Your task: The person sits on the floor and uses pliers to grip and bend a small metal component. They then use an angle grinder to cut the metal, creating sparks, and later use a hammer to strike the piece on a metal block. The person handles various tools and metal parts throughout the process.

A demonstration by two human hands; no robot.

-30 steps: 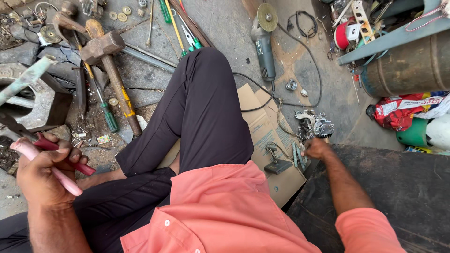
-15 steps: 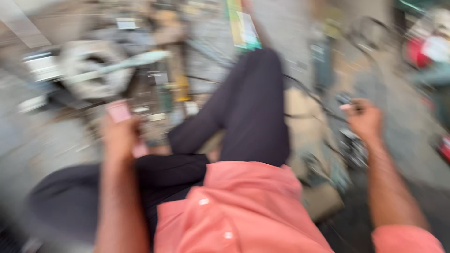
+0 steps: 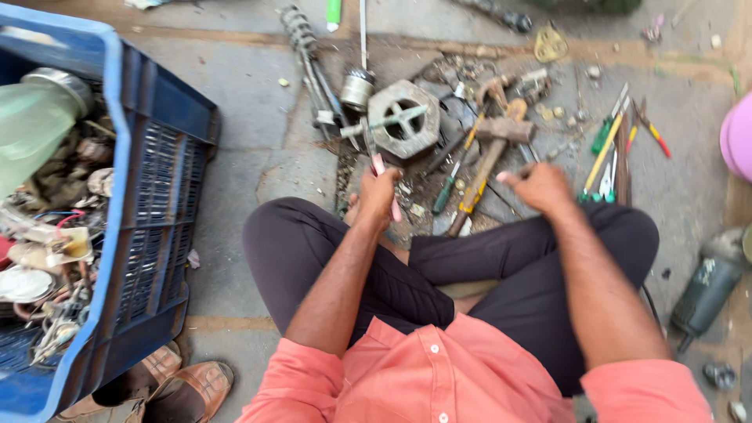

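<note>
A stone floor (image 3: pixel 251 102) fills the view, and the person sits on it cross-legged in dark trousers and a salmon shirt. At the left edge stands a big blue plastic crate (image 3: pixel 153 196), piled with scrap: a pale green bottle, wires, rags and bits of metal. A pair of brown sandals (image 3: pixel 168 388) lies on the floor just below the crate's near corner. At the right edge a grey angle grinder (image 3: pixel 705 286) lies beside the person's knee, and a pink tub (image 3: pixel 740 137) shows only in part above it. Ahead of the knees is a heap of tools and parts: a heavy grey hexagonal metal block (image 3: pixel 403 117) with a hole through it, a coiled spring on a rod (image 3: pixel 301 39) to its left, a small metal cylinder (image 3: pixel 356 88) between them, and a wooden-handled hammer (image 3: pixel 489 149) lying to the right of the block. Further right, several screwdrivers (image 3: pixel 607 145) with green and yellow handles lie side by side, with red-handled pliers (image 3: pixel 652 133) beside them. The left hand (image 3: pixel 380 196) is closed around a pink-handled tool (image 3: pixel 381 174), held upright just below the hexagonal block; its metal end points up toward the block. The right hand (image 3: pixel 540 186) hovers over the floor near the hammer's handle, fingers curled downward; I cannot tell whether it grips anything.
</note>
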